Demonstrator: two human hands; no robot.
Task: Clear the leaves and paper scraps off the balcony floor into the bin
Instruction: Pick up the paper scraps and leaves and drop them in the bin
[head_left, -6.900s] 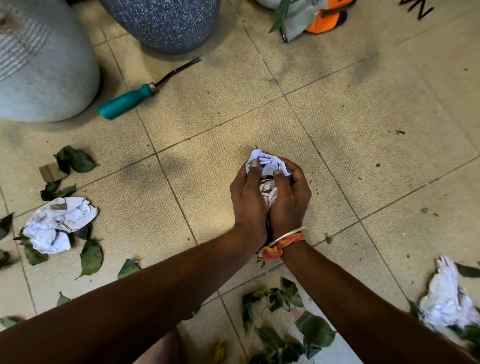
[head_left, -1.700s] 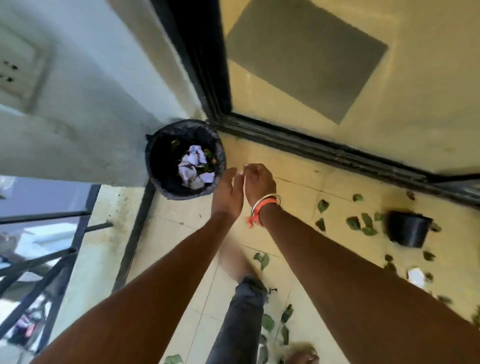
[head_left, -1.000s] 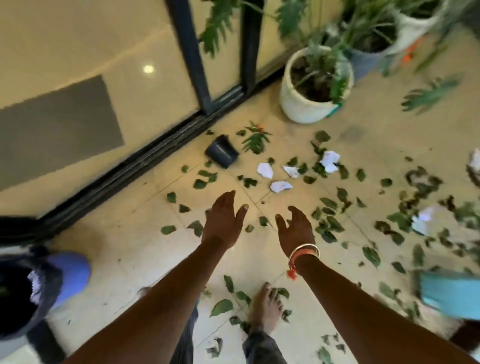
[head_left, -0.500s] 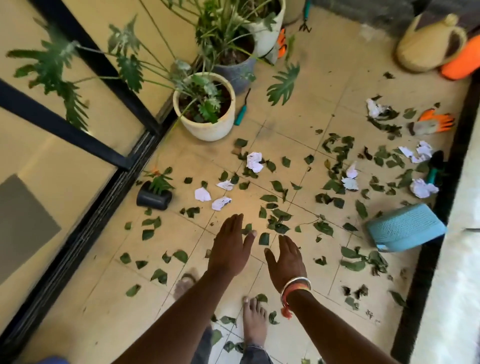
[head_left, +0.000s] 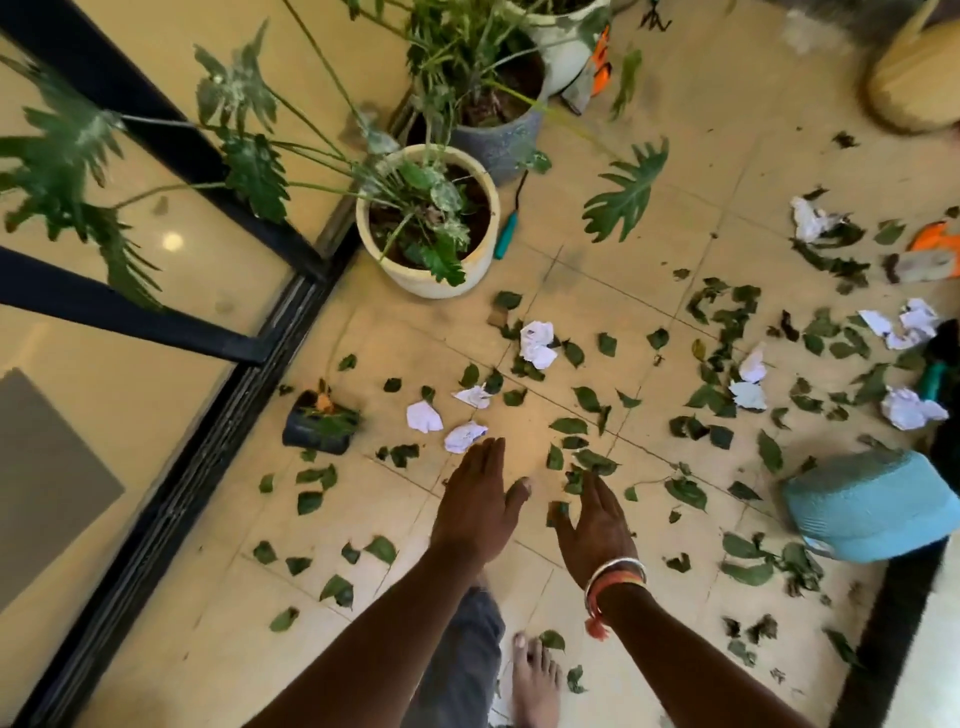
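Hands first: I see my left hand (head_left: 480, 512) and right hand (head_left: 597, 525) spread flat and holding nothing above the floor tiles (head_left: 613, 296). Three paper scraps (head_left: 465, 435) lie just beyond the left hand. Green leaves (head_left: 587, 397) are strewn all around, and a tipped black pot (head_left: 318, 423) lies left of the scraps.

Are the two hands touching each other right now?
Apart. The head view shows a strip of bare floor between the left hand and the right hand.

Both arms reach forward and down; the left hand (head_left: 475, 512) and the right hand (head_left: 592, 525) are flat with straight fingers, holding nothing
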